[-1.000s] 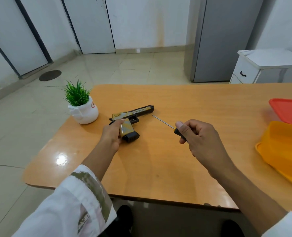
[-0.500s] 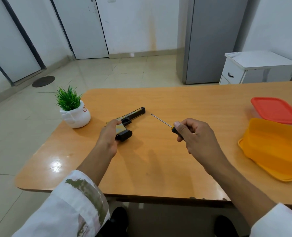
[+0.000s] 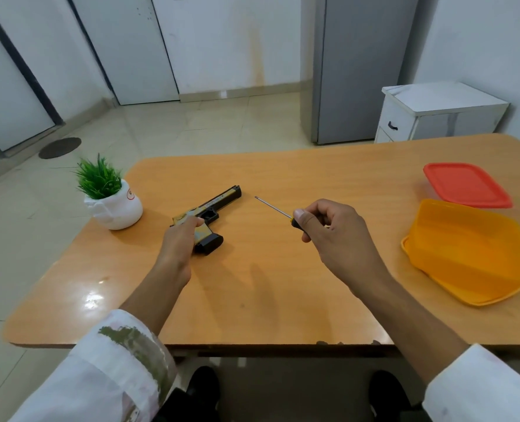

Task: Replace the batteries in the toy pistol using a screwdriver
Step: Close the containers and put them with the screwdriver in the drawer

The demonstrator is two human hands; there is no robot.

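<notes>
Fingers of my left hand (image 3: 181,239) grip the toy pistol (image 3: 210,213) on the table (image 3: 252,284); my right hand (image 3: 333,231) grips the screwdriver (image 3: 278,210).

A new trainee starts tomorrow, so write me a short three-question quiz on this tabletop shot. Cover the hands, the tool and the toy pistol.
1. Where does the left hand grip the toy pistol? A: at the grip end. B: at the muzzle end. C: it does not touch it.
2. True or false: the tip of the screwdriver is touching the toy pistol.
3. Fill in: the plastic container nearest the right hand is coloured ____.

Key: 1 A; 2 false, there is a gap of bare table between them; 3 orange.
</notes>
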